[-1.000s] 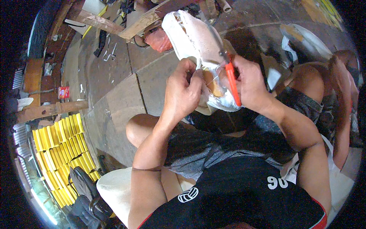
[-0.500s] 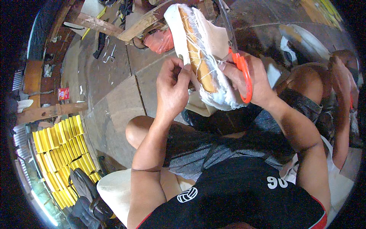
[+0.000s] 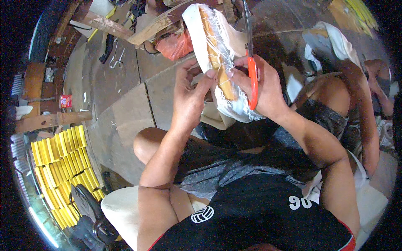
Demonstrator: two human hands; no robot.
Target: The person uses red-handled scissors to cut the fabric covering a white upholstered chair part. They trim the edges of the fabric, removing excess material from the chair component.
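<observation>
A long padded piece (image 3: 226,90) with frayed white cloth sides and a tan core tilts up in front of me. White threads (image 3: 212,39) criss-cross over the core. My left hand (image 3: 192,90) is closed, its thumb and fingers pinching the left edge of the piece. My right hand (image 3: 264,85) holds scissors (image 3: 252,83) with orange handles; their dark blades point up and away. The thumb and fingertips of that hand also pinch at the frayed right side, perhaps on a thread too fine to make out.
To the right, another person's arm (image 3: 368,121) is near a similar white piece (image 3: 335,39). A red plastic bag (image 3: 173,45) lies beyond my left hand. Yellow folded pieces (image 3: 63,154) are stacked at the left. Wooden beams (image 3: 102,26) and a metal tool (image 3: 117,58) lie farther off.
My right hand has shifted left, closer to the left hand, and the scissors have turned more upright. At the right, the other person's arm and white piece have moved.
</observation>
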